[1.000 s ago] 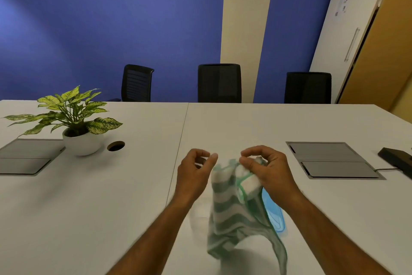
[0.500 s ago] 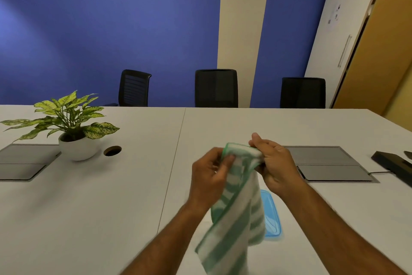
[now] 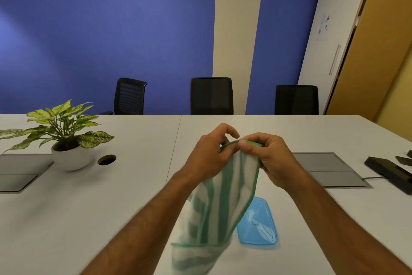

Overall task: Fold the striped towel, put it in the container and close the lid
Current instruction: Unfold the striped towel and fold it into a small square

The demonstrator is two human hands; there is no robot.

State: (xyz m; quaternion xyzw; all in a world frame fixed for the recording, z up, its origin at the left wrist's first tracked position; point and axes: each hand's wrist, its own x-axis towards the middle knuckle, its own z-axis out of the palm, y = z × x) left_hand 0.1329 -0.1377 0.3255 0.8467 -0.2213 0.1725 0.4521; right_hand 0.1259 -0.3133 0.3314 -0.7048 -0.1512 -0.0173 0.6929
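The green-and-white striped towel (image 3: 219,205) hangs in the air above the white table (image 3: 111,208), blurred at its lower end. My left hand (image 3: 207,159) and my right hand (image 3: 269,159) both pinch its top edge, close together. A blue lid (image 3: 258,223) lies flat on the table behind and to the right of the hanging towel. The container itself is hidden from view; I cannot tell where it stands.
A potted plant (image 3: 64,139) in a white bowl stands at the left beside a round cable hole (image 3: 107,160). Grey floor-box panels (image 3: 327,170) lie at both sides. A black device (image 3: 390,172) with a cable sits far right. Three black chairs (image 3: 211,96) line the far edge.
Both hands rose with the towel and came together at its top edge. The towel now hangs straighter, and more of the blue lid shows.
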